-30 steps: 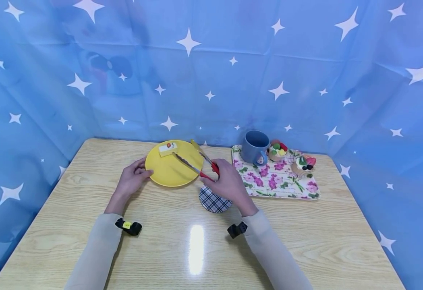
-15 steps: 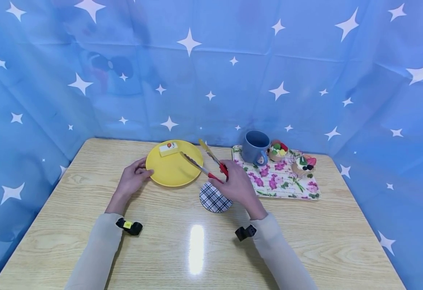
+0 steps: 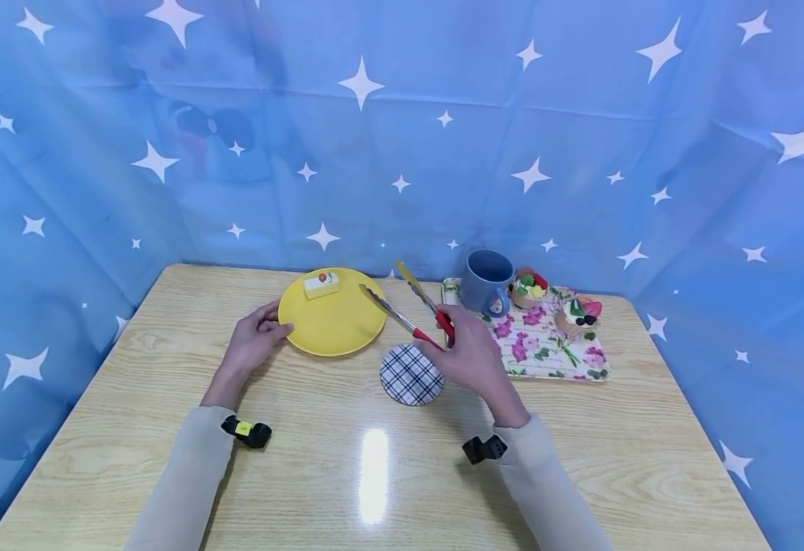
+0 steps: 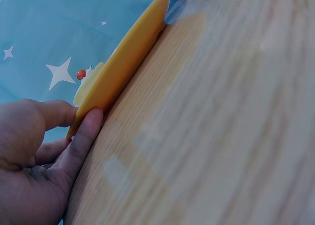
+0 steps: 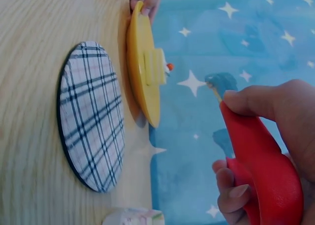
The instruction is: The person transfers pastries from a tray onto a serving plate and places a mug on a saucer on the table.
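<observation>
My left hand (image 3: 253, 339) pinches the near-left rim of a round yellow plate (image 3: 336, 329). In the left wrist view the thumb and fingers grip the plate's edge (image 4: 123, 57). A small cake slice (image 3: 321, 285) with a red topping sits toward the back of the plate. My right hand (image 3: 469, 353) holds tongs (image 3: 392, 312) by their red handles (image 5: 268, 180). The tongs' arms are spread, with nothing between their tips, and they point toward the gap right of the plate. Below them lies a round plaid coaster (image 3: 412, 375).
A floral tray (image 3: 540, 369) stands at the back right, bearing a blue mug (image 3: 479, 285) and two fruit-topped tarts, one tart (image 3: 529, 289) beside the mug and another tart (image 3: 576, 316) farther right. A blue star-patterned curtain (image 3: 402, 138) hangs behind the wooden table (image 3: 292, 474).
My right hand has moved right with the tongs, whose tips have gone from over the plate to its right side. The left hand and the cake slice stay put.
</observation>
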Available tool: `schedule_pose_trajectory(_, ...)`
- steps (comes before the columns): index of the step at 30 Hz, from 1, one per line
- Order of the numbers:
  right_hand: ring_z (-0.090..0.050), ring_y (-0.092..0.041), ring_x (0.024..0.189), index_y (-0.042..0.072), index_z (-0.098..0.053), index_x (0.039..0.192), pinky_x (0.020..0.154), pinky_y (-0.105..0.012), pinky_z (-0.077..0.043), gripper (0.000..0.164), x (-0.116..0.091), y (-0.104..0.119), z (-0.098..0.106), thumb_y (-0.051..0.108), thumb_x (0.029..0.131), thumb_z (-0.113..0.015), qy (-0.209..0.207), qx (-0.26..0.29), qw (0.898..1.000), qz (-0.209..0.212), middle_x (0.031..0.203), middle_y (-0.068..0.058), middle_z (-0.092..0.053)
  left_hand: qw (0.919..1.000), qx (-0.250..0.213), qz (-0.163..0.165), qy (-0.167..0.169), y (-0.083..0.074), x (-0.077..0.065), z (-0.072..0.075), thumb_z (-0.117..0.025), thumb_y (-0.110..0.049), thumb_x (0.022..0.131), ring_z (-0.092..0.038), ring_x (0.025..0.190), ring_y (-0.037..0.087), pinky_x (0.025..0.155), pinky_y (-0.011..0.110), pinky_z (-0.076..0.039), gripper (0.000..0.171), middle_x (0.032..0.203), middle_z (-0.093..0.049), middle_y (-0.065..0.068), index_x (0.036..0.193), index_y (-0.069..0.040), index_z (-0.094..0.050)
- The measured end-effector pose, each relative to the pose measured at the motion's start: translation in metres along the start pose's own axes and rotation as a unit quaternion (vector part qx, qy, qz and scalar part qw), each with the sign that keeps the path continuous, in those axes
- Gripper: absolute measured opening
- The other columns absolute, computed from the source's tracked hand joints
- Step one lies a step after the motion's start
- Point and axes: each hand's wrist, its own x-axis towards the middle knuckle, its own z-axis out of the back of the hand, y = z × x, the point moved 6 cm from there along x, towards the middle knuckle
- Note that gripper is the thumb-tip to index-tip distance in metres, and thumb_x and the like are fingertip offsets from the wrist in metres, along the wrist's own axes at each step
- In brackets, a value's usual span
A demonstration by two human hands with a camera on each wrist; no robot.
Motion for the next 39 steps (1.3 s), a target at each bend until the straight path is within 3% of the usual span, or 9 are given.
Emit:
schedule_pose_trajectory(3,-0.053,-0.025,0.080,0.010,-0.058,0.139,0.058,-0.029,-0.045,0.067,-0.003,-0.002,0.006,0.042,0.085,-0.082,-0.003,0.007,1.000,-0.005,0.104,-0.012,-0.063,1.0000,0.005,-0.001,-0.001,0.000,0.000,0.000,-0.066,-0.019,0.101,-0.063,0.089,0.001,0.082,0.017,-0.063,0.068,0.133,-0.052,0.019,0.161,-0.011,-0.034)
schedule_pose_trajectory(9,-0.058,-0.028,0.098,0.009,-0.054,0.143,0.072,-0.034,-0.057,0.072,-0.009,-0.008,0.014,0.044,0.086,-0.081,-0.003,0.001,1.000,-0.019,0.122,-0.012,-0.063,1.0000,0.001,0.005,-0.001,0.002,0.001,-0.001,-0.065,-0.016,0.101,-0.062,0.090,0.001,0.082,0.016,-0.063,0.068,0.132,-0.052,0.017,0.161,-0.011,-0.033)
schedule_pose_trajectory(16,-0.056,-0.029,0.095,0.007,-0.055,0.142,0.067,-0.031,-0.049,0.070,-0.014,-0.014,0.023,0.043,0.088,-0.081,-0.021,0.006,1.000,-0.013,0.120,-0.013,-0.063,0.9999,-0.006,0.010,0.005,0.002,0.004,0.001,-0.063,-0.011,0.102,-0.062,0.091,0.002,0.082,0.017,-0.063,0.067,0.135,-0.050,0.020,0.161,-0.006,-0.031)
schedule_pose_trajectory(25,-0.057,-0.030,0.098,0.005,-0.055,0.143,0.070,-0.032,-0.050,0.068,-0.021,-0.027,0.036,0.037,0.088,-0.081,-0.038,0.000,0.999,-0.013,0.124,-0.016,-0.064,1.0000,-0.008,0.000,0.000,0.002,0.001,-0.001,-0.066,-0.016,0.101,-0.062,0.090,0.002,0.083,0.019,-0.064,0.068,0.132,-0.051,0.016,0.161,-0.010,-0.034)
schedule_pose_trajectory(32,-0.060,-0.033,0.104,0.005,-0.055,0.142,0.077,-0.043,-0.060,0.068,-0.026,-0.036,0.043,0.037,0.088,-0.081,-0.048,0.000,0.999,-0.021,0.129,-0.018,-0.063,1.0000,-0.005,0.001,-0.003,0.003,0.002,-0.001,-0.066,-0.015,0.101,-0.062,0.090,0.002,0.083,0.018,-0.064,0.067,0.133,-0.051,0.018,0.160,-0.010,-0.035)
schedule_pose_trajectory(35,-0.059,-0.034,0.106,0.004,-0.055,0.142,0.080,-0.045,-0.061,0.068,-0.027,-0.039,0.045,0.038,0.088,-0.080,-0.048,-0.002,0.999,-0.026,0.130,-0.019,-0.062,1.0000,-0.003,0.005,0.001,-0.004,-0.003,-0.001,-0.065,-0.013,0.101,-0.063,0.090,0.002,0.083,0.020,-0.064,0.067,0.132,-0.051,0.019,0.161,-0.007,-0.033)
schedule_pose_trajectory(39,-0.058,-0.032,0.101,0.003,-0.054,0.142,0.074,-0.038,-0.057,0.068,-0.029,-0.041,0.049,0.038,0.089,-0.080,-0.048,-0.005,0.999,-0.025,0.128,-0.019,-0.063,1.0000,-0.004,0.005,-0.002,-0.003,-0.002,-0.001,-0.065,-0.013,0.101,-0.063,0.090,0.003,0.083,0.020,-0.064,0.067,0.132,-0.052,0.019,0.160,-0.009,-0.034)
